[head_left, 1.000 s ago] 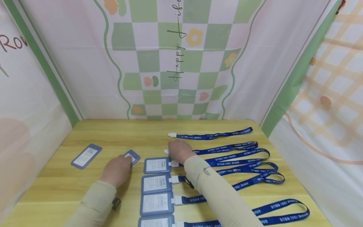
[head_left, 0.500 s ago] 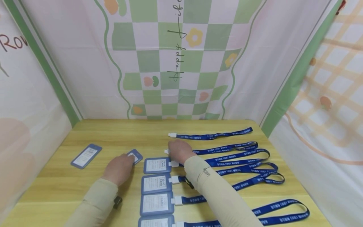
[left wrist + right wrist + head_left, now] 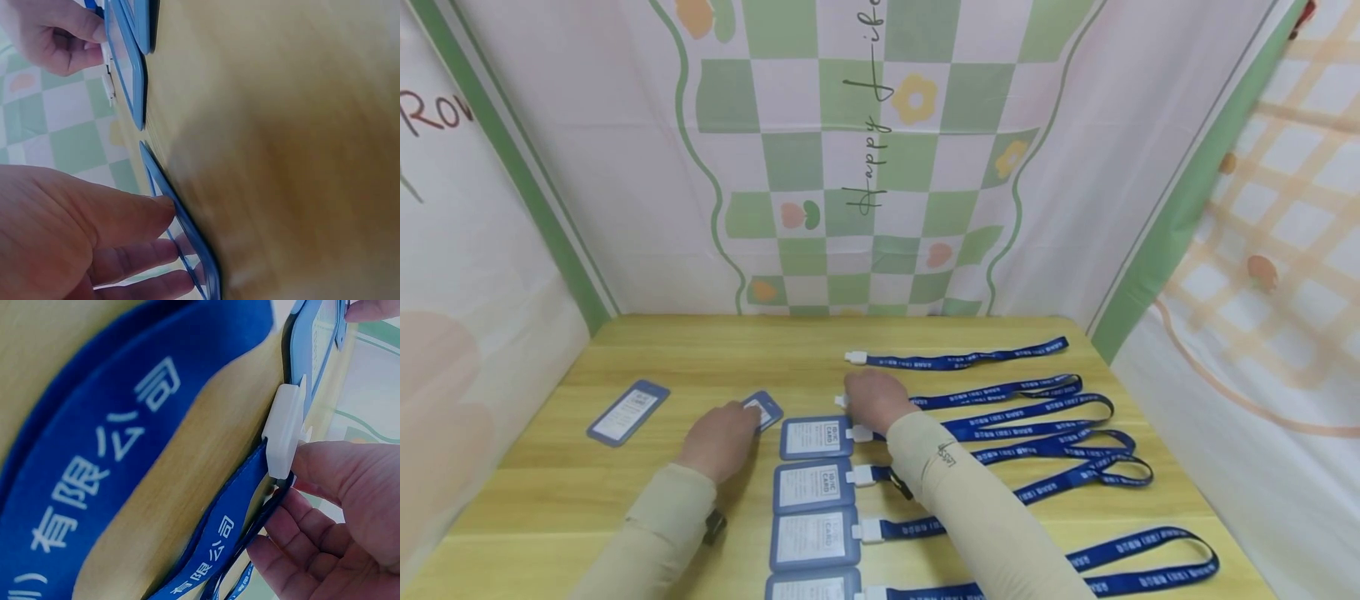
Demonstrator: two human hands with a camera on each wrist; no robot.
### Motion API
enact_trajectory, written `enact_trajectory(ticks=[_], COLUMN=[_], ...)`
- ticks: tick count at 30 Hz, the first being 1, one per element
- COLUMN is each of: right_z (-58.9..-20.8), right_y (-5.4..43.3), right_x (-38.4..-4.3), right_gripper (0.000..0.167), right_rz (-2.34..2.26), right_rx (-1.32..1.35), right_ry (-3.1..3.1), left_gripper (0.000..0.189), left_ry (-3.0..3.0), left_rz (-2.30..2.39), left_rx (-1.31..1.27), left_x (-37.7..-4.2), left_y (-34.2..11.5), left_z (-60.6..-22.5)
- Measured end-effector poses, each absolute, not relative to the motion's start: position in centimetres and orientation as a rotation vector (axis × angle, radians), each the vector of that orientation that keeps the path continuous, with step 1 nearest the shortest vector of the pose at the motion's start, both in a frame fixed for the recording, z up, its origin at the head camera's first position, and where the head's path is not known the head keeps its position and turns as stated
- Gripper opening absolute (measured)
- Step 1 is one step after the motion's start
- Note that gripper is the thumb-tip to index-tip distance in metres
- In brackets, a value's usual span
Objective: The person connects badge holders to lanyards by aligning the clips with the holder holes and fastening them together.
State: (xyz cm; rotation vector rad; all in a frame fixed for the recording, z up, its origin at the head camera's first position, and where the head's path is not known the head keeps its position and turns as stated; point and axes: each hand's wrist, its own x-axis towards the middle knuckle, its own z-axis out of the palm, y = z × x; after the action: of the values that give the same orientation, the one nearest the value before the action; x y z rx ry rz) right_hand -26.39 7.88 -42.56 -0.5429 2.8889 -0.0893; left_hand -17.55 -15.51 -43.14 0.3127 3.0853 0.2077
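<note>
With curled thumb and fingers, my left hand (image 3: 721, 442) holds a blue-framed badge holder (image 3: 769, 408) low over the tabletop, partly covering it. In the left wrist view, the thumb is at the frame (image 3: 187, 219) and two fingers reach over its clear face. My right hand (image 3: 878, 402) pinches a blue lanyard (image 3: 1000, 392) close to its white clip (image 3: 841, 401). The clip's tip pokes out left of the fingers, apart from the badge holder. In the right wrist view, a neighbouring lanyard's white clip (image 3: 284, 428) partly blocks that grip.
Several badge holders (image 3: 816, 483) with lanyards attached lie in a column at front centre. Another badge holder (image 3: 628, 412) lies alone on the left. A loose lanyard (image 3: 955, 361) stretches along the back of the wooden table (image 3: 535, 500). Patterned cloth (image 3: 880, 208) hangs behind.
The left hand has moved a little to the right with the badge holder, bringing it closer to the pinched clip. My right hand stays in place.
</note>
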Motion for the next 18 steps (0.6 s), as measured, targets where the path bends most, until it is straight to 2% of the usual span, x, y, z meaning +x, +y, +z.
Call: enact_trajectory(ticks=[18], right_z=[-42.6], right_y=[7.9], right_x=[-26.3], right_gripper=[0.015], right_rz=[-0.1], right_rx=[-0.551], right_ry=[2.895], left_gripper=[0.017], left_ry=[3.074], left_rz=[0.241], left_rx=[0.339], left_x=[-19.2], left_y=[-14.8], left_z=[-43.8])
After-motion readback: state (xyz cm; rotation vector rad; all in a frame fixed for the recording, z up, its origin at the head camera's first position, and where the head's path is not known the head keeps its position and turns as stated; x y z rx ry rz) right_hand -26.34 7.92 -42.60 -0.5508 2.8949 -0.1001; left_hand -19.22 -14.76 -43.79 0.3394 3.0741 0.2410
